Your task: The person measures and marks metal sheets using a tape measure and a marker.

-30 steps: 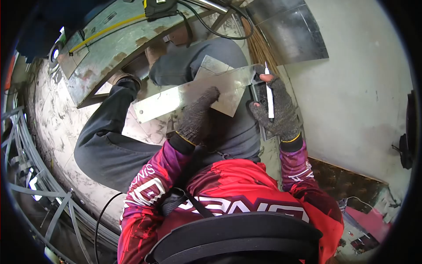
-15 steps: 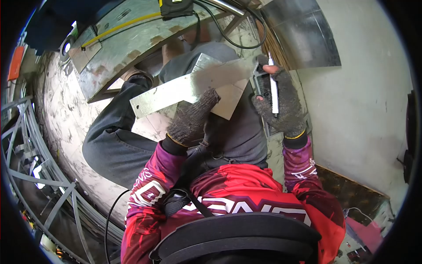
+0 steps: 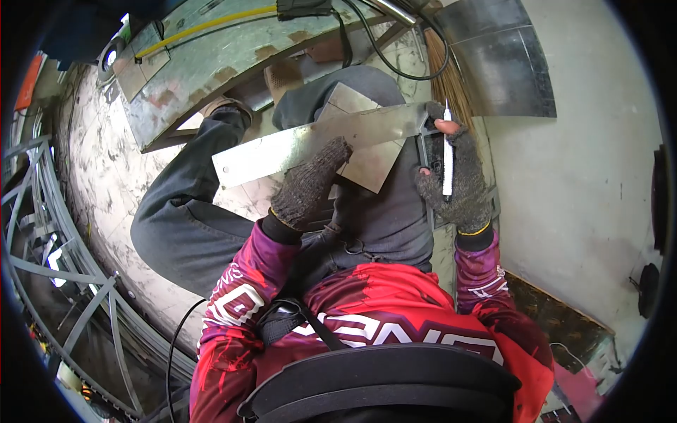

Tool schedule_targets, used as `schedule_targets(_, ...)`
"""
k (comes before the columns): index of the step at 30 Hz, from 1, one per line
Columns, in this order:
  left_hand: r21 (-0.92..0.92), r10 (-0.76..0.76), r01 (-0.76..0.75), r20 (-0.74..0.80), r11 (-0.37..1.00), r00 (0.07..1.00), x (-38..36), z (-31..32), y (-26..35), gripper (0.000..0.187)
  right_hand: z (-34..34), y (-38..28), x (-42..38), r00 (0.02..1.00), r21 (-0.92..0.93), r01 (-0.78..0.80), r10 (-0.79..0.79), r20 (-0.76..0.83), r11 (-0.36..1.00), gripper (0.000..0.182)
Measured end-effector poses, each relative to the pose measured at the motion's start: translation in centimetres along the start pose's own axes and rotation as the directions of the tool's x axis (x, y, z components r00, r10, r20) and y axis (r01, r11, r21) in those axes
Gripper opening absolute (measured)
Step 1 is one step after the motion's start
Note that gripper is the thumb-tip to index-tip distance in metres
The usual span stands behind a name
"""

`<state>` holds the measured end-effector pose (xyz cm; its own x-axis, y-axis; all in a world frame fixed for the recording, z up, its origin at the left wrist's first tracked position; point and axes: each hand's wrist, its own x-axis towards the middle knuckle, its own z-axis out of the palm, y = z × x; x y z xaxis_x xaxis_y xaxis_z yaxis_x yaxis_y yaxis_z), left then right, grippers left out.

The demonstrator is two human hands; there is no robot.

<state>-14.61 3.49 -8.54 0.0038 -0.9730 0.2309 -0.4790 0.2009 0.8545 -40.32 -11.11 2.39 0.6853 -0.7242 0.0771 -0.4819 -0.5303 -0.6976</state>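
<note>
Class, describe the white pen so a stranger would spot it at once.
Find the pale wall on the right. Just left of it, the gloved right hand holds the pen, tip toward the picture's top. It is slim and white, unlike the broad, grey metal blade beside it.

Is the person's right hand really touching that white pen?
Touching: the head view shows the white pen held in the right hand, lying against its gloved fingers without a visible gap.
</note>
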Motion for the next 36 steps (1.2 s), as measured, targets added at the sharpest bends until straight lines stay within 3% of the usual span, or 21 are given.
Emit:
schedule_targets(3, -0.119, 0.008, -0.010, -0.019, 0.993, 1.000, -0.1, 0.6, -0.3, 0.061, 0.1, 0.0, 0.7, 0.997, 0.035, 0.081, -0.081, -0.017, 0.996, 0.070)
schedule_targets(6, 0.025, 0.013, -0.015, 0.081, 1.000, 0.997, 0.4, -0.3, 0.6, 0.062, 0.1, -0.4, 0.9, 0.998, 0.022, 0.055, -0.055, -0.006, 0.998, 0.071)
schedule_targets(10, -0.058, 0.019, -0.014, 0.078, 0.998, 0.997, 0.9, -0.3, 1.1, 0.066, 0.3, 0.1, 1.2, 0.996, 0.068, 0.073, -0.070, -0.045, 0.995, 0.076)
schedule_targets(13, 0.028, 0.001, -0.001, 0.030, 1.000, 1.000, 1.0, 0.3, 1.3, 0.068, -0.1, -0.1, 1.4, 0.998, 0.048, 0.048, -0.047, -0.030, 0.998, 0.076)
schedule_targets(15, 0.154, -0.018, 0.020, -0.014, 0.988, 1.000, 1.5, 0.2, 1.5, 0.063, -0.3, 0.1, 1.8, 0.989, -0.042, 0.138, -0.139, -0.043, 0.990, 0.076)
schedule_targets(18, 0.211, -0.100, 0.094, 0.019, 0.973, 0.995, 1.8, 0.0, 2.2, 0.061, -0.4, 0.3, 2.1, 0.995, 0.007, 0.103, -0.103, -0.002, 0.995, 0.073)
schedule_targets(21, 0.193, 0.005, 0.001, -0.029, 0.981, 1.000, 1.8, -0.3, 1.8, 0.059, -0.4, 0.2, 2.2, 0.992, -0.033, 0.123, -0.123, -0.005, 0.992, 0.073)
schedule_targets(22, 0.193, 0.004, 0.001, -0.029, 0.981, 1.000, 1.7, -0.3, 1.4, 0.059, -0.4, 0.1, 2.2, 0.992, -0.033, 0.123, -0.123, -0.004, 0.992, 0.073)
schedule_targets(24, 0.017, -0.079, 0.078, 0.046, 0.997, 0.996, 1.5, -0.3, 0.7, 0.058, -0.4, -0.1, 2.0, 0.998, 0.008, 0.066, -0.066, -0.008, 0.998, 0.075)
schedule_targets(27, 0.137, 0.039, -0.039, 0.006, 0.990, 0.999, 1.3, -0.6, 0.6, 0.058, -0.4, 0.1, 1.8, 0.997, 0.005, 0.077, -0.077, -0.023, 0.997, 0.076)
schedule_targets(31, 0.134, -0.002, 0.006, -0.027, 0.991, 1.000, 1.2, -1.0, 0.1, 0.059, -0.4, 0.2, 2.0, 0.994, -0.015, 0.104, -0.105, -0.035, 0.994, 0.076)
schedule_targets(34, 0.024, -0.075, 0.074, 0.034, 0.997, 0.997, 0.8, -0.7, 0.7, 0.062, -0.5, 0.5, 1.8, 0.996, 0.021, 0.082, -0.081, -0.030, 0.996, 0.076)
schedule_targets(36, 0.330, 0.178, -0.161, -0.024, 0.930, 0.984, -0.3, 0.8, 0.5, 0.062, -0.8, 1.1, 1.7, 0.998, 0.026, 0.063, -0.062, -0.021, 0.998, 0.074)
